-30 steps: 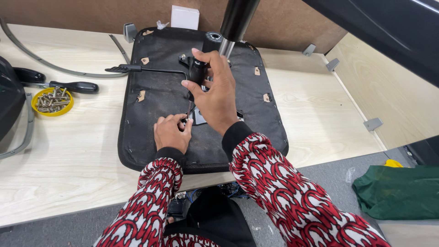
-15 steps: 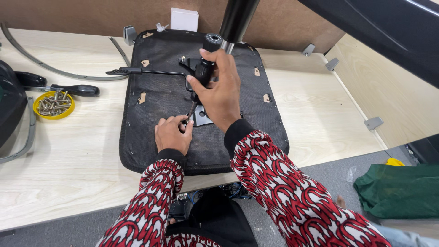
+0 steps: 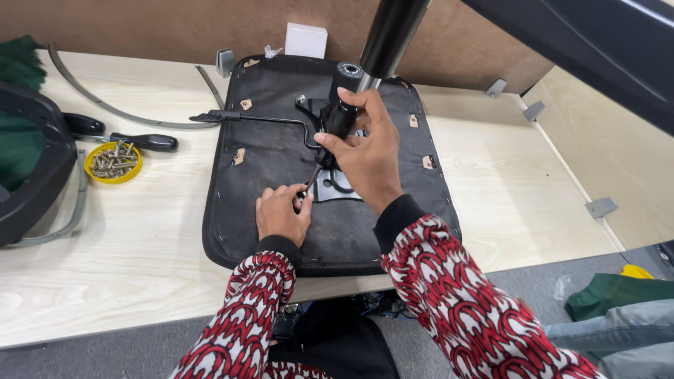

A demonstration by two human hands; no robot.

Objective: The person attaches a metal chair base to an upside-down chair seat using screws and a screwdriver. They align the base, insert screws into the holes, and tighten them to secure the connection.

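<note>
- Pale wooden workbench (image 3: 140, 245) carries an upturned black fabric seat base (image 3: 281, 154), flat at its middle.
- Left hand (image 3: 282, 213) is clenched around a thin metal tool (image 3: 312, 174); its tip is hidden.
- Right hand (image 3: 365, 151) wraps the black cylinder mechanism (image 3: 342, 105), which stands upright, its top cut off.
- Yellow dish of screws (image 3: 113, 161) sits left, beside a black-handled screwdriver (image 3: 144, 142).

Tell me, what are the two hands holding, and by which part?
The right hand grips the black mechanism on the seat around its upright body. The left hand pinches a thin metal tool at its lower end.
</note>
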